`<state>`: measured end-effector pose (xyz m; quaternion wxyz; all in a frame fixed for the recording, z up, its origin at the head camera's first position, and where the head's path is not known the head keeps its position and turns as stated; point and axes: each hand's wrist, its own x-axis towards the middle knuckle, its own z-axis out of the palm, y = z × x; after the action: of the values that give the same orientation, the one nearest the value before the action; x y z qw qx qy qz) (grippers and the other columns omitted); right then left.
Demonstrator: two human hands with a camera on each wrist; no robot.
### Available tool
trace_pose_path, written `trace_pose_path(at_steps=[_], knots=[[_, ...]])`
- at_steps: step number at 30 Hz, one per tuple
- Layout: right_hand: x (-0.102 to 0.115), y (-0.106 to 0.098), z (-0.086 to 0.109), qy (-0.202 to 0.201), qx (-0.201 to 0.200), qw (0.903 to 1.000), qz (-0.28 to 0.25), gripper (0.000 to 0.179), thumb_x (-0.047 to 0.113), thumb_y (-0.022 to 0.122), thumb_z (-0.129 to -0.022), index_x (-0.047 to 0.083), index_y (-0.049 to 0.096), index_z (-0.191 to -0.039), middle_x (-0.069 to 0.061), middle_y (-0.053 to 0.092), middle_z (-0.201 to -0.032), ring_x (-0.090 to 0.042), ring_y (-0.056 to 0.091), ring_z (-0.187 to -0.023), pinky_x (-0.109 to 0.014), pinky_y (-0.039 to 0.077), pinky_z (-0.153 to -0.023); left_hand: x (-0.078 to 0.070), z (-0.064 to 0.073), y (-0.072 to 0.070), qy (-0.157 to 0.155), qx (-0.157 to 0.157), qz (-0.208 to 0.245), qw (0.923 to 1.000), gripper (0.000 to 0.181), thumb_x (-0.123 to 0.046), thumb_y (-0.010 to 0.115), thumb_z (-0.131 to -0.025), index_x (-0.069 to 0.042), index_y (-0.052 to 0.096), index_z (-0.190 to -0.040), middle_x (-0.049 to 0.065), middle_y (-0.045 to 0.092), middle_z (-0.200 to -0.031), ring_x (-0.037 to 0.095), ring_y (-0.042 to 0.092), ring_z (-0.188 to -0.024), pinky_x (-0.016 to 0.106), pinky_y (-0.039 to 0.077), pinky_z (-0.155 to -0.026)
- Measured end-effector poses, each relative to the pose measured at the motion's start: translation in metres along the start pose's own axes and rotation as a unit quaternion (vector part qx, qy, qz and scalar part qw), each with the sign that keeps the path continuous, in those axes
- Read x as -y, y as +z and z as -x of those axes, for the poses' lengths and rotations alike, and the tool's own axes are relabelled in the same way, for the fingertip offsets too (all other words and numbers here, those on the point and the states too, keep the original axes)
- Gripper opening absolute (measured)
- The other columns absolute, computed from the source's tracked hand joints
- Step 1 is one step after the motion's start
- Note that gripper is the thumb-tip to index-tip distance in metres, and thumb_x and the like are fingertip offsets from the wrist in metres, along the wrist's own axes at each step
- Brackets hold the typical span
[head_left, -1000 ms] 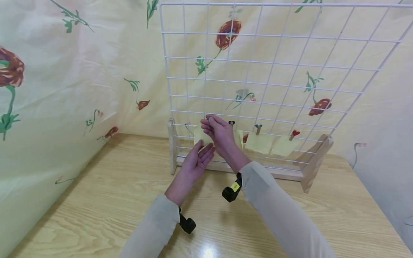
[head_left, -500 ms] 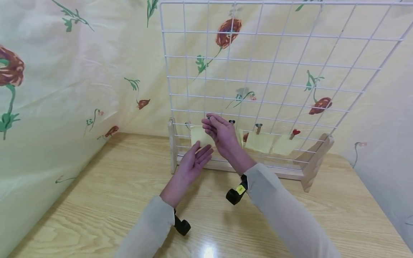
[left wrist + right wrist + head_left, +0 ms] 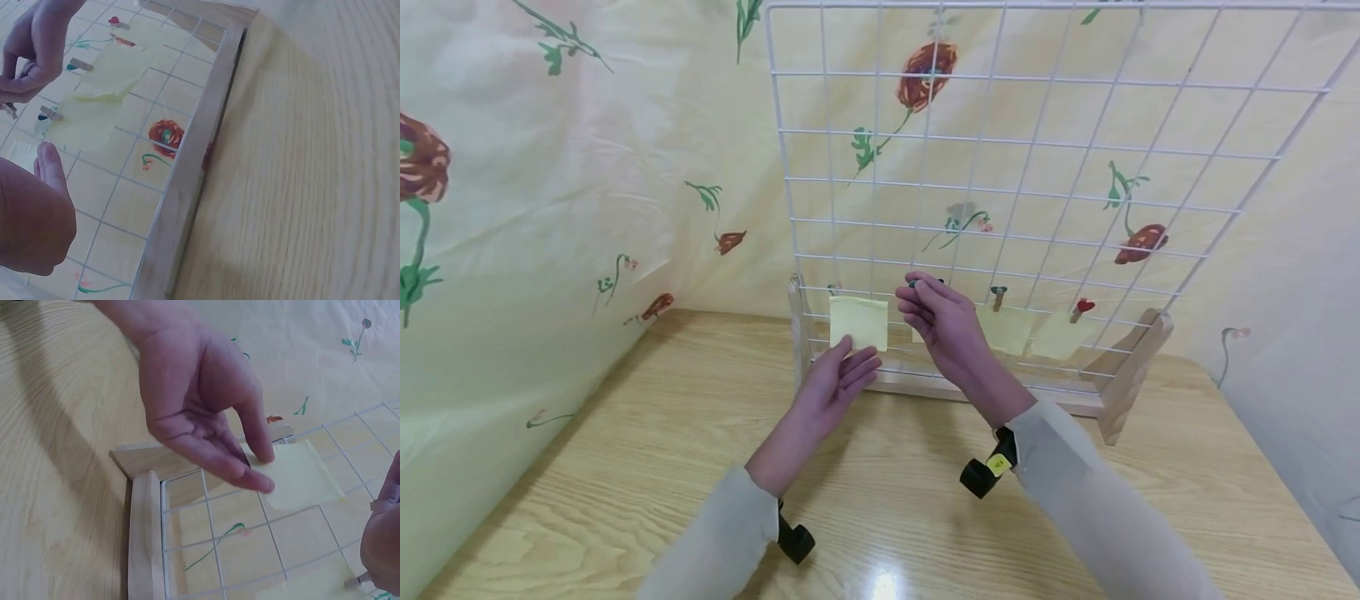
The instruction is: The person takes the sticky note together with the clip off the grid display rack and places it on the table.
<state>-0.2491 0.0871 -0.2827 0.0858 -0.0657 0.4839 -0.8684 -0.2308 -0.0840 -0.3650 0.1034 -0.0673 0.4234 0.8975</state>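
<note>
In the head view, a pale yellow sticky note (image 3: 859, 321) is held at its lower edge between the thumb and fingers of my left hand (image 3: 837, 385), in front of the white wire grid (image 3: 871, 200). The right wrist view also shows this note (image 3: 303, 475), with the left hand (image 3: 200, 406) at its edge. Right of it, my right hand (image 3: 946, 329) pinches a small clothespin (image 3: 913, 284) with a dark top, mostly hidden by the fingers. The left wrist view shows part of this clothespin (image 3: 9, 110) below the right hand (image 3: 37, 50).
More yellow notes hang low on the grid under clothespins, one topped with a red heart (image 3: 1082, 308) and one with a dark green top (image 3: 997, 297). The grid stands in a wooden base (image 3: 1060, 402) on the wooden table (image 3: 662, 450), before a flowered cloth (image 3: 587, 150).
My right hand has moved right, away from the note, with the clothespin in its fingers. My left hand has shifted left and slightly down with the note, which is now fully in view.
</note>
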Motion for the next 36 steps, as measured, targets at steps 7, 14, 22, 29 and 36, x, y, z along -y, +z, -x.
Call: trace_pose_path(at_steps=[7,14,22,29,36], knots=[[0.004,-0.018,0.016,0.0,0.0,0.9999,0.011,0.022,0.011,0.044,-0.102,0.003,0.053,-0.12,0.0,0.071,-0.086,-0.008,0.067,-0.075,-0.014,0.054,-0.07,-0.001,0.01,-0.006,-0.005,0.001,-0.022,0.9997,0.015,-0.021,0.052,-0.1,-0.009,0.045,-0.108,0.008,0.071,-0.095,0.022,0.069,-0.096,0.036,0.05,-0.097],[0.005,-0.039,0.031,0.004,-0.009,0.9999,-0.008,0.025,0.012,0.047,-0.101,0.001,0.054,-0.123,-0.001,0.072,-0.085,-0.009,0.068,-0.073,-0.015,0.055,-0.069,-0.004,0.019,-0.017,-0.023,0.003,-0.055,0.9982,0.018,-0.023,0.051,-0.1,-0.009,0.043,-0.107,0.004,0.073,-0.09,0.016,0.071,-0.085,0.032,0.054,-0.09],[0.004,-0.062,0.051,0.017,-0.027,0.9992,-0.022,0.018,0.014,0.053,-0.099,0.007,0.064,-0.111,-0.002,0.073,-0.087,-0.009,0.068,-0.074,-0.015,0.055,-0.071,-0.003,0.028,-0.029,-0.031,0.003,-0.088,0.9956,0.019,-0.022,0.051,-0.101,-0.009,0.039,-0.108,0.005,0.073,-0.09,0.014,0.071,-0.082,0.03,0.056,-0.085],[0.002,-0.081,0.068,0.037,-0.046,0.9979,-0.027,0.021,0.015,0.052,-0.099,0.006,0.059,-0.117,-0.002,0.072,-0.088,-0.009,0.067,-0.075,-0.015,0.055,-0.07,0.001,0.035,-0.038,-0.045,-0.001,-0.112,0.9927,0.021,-0.023,0.05,-0.101,-0.01,0.04,-0.113,0.005,0.073,-0.092,0.014,0.071,-0.084,0.032,0.055,-0.088],[-0.001,-0.102,0.085,0.046,-0.046,0.9977,-0.021,0.018,0.018,0.052,-0.1,0.009,0.06,-0.113,0.0,0.071,-0.091,-0.008,0.066,-0.078,-0.015,0.054,-0.072,0.004,0.041,-0.05,-0.056,-0.011,-0.134,0.9893,0.024,-0.024,0.05,-0.1,-0.005,0.045,-0.114,0.005,0.073,-0.092,0.017,0.071,-0.088,0.034,0.054,-0.09]])
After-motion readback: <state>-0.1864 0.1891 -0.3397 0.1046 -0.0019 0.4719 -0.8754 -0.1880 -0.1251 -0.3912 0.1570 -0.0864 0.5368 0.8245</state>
